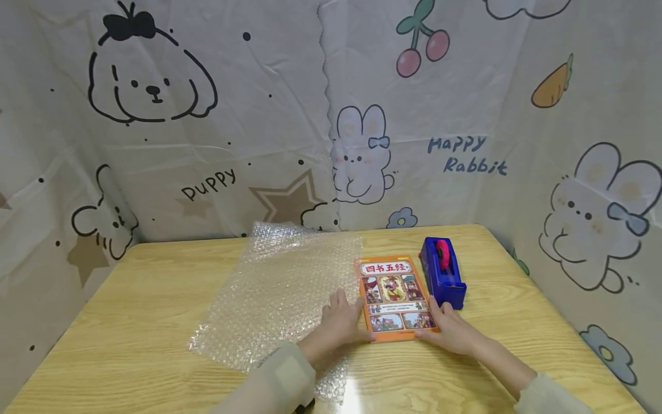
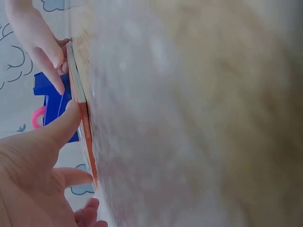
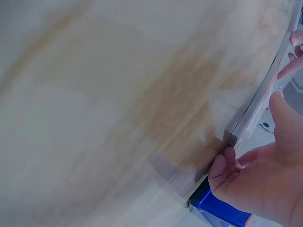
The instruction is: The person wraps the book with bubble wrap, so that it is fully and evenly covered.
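Note:
An orange book [image 1: 393, 299] with cartoon panels and Chinese characters lies face up on the table, its left edge beside a sheet of bubble wrap [image 1: 279, 287]. At its left edge and lower-left corner is my left hand [image 1: 338, 322], thumb and forefinger fairly straight and touching it. My right hand [image 1: 455, 330] holds the lower-right corner. In the right wrist view its fingers [image 3: 222, 168] curl against the book's side, with the thumb stretched along the near edge. Bubble wrap fills much of the left wrist view, blurred.
A blue tape dispenser [image 1: 445, 276] with a pink-red wheel stands just right of the book. The wooden table [image 1: 129, 322] meets a printed cloth backdrop [image 1: 279, 115] at the back and sides. A small dark object [image 1: 305, 407] shows under the left sleeve.

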Demonstrator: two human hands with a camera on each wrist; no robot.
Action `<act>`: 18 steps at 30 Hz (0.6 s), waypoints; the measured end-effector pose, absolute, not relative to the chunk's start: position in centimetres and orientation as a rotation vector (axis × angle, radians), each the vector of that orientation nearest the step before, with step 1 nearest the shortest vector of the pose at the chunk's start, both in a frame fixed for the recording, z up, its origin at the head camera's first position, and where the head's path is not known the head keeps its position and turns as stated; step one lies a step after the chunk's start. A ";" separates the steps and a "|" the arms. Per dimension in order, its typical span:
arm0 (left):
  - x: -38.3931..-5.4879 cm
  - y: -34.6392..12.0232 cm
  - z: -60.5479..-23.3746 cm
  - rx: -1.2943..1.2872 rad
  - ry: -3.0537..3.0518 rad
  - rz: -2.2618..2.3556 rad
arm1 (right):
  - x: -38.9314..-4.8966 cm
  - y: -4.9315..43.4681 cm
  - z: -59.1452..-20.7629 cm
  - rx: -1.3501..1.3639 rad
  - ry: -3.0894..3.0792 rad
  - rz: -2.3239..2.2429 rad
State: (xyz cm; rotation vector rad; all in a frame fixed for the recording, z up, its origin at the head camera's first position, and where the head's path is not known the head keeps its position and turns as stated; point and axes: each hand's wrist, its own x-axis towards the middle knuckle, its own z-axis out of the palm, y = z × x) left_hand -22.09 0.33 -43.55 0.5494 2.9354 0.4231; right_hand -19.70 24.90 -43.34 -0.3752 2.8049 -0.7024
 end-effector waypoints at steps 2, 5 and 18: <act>-22.0 0.5 -43.6 0.526 2.934 0.448 | -19.8 24.9 -43.3 -0.362 2.799 -0.712; -22.0 0.7 -43.7 0.511 2.933 0.476 | -19.8 25.0 -43.4 -0.361 2.783 -0.737; -24.1 0.4 -43.8 0.250 2.220 1.423 | -20.1 24.8 -43.5 -0.309 2.716 -0.890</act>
